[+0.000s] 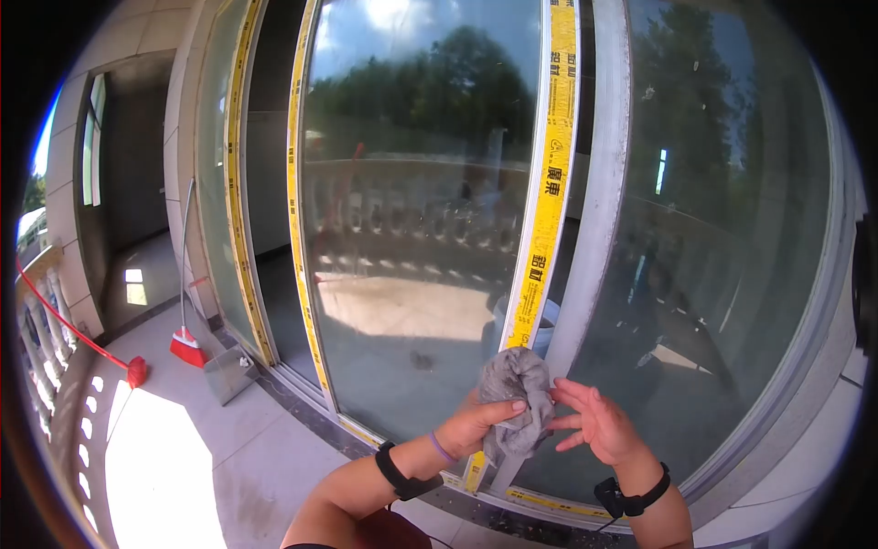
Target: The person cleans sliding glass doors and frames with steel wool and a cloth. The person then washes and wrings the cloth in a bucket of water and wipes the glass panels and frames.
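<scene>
A crumpled grey cloth (523, 435) is gripped in my left hand (474, 423), with the thumb pressed across its front. Just right of it, my right hand (605, 428) is open, its fingers spread and pointing at the cloth. Whether those fingertips touch the cloth I cannot tell. Behind both hands stands a sliding glass door (416, 238), its frame covered with yellow printed tape (549, 201). To the right is another large glass pane (713, 274) with pale marks on it.
A broom with a red head (187, 351) leans at the left by a dustpan (230, 373). Farther left, a red-handled brush (136, 371) rests near the stone balustrade (44, 320). A pale bucket (541, 337) shows partly behind the door frame. The door track runs along the floor.
</scene>
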Action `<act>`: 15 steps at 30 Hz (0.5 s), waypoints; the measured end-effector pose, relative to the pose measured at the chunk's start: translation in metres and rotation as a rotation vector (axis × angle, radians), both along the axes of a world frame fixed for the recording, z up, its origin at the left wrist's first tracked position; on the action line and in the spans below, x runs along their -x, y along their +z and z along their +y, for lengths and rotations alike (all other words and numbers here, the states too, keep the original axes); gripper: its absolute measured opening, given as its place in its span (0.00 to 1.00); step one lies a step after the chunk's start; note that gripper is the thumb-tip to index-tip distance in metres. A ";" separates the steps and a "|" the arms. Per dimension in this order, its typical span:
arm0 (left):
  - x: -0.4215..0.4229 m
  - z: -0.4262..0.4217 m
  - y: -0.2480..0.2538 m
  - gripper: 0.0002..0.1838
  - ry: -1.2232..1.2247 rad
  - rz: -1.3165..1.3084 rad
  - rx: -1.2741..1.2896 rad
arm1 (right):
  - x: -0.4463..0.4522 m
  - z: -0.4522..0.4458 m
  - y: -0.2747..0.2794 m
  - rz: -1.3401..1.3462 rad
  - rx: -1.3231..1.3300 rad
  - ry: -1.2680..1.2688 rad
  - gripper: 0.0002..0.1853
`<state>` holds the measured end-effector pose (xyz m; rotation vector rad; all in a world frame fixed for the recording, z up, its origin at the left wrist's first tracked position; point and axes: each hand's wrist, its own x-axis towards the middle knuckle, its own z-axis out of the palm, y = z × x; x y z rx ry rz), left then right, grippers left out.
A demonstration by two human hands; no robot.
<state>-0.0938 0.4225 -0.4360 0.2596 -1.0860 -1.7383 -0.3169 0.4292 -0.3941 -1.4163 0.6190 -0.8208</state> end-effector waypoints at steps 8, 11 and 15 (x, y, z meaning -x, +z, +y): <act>-0.104 -0.071 0.234 0.23 0.993 -0.009 0.845 | -0.087 -0.131 -0.003 0.114 0.924 -0.821 0.28; -0.101 -0.120 0.269 0.30 1.553 -0.499 0.990 | -0.123 -0.131 -0.003 -0.001 0.845 -0.802 0.28; -0.087 -0.157 0.232 0.40 1.923 -0.797 1.118 | -0.134 -0.141 -0.016 -0.174 0.784 -0.819 0.26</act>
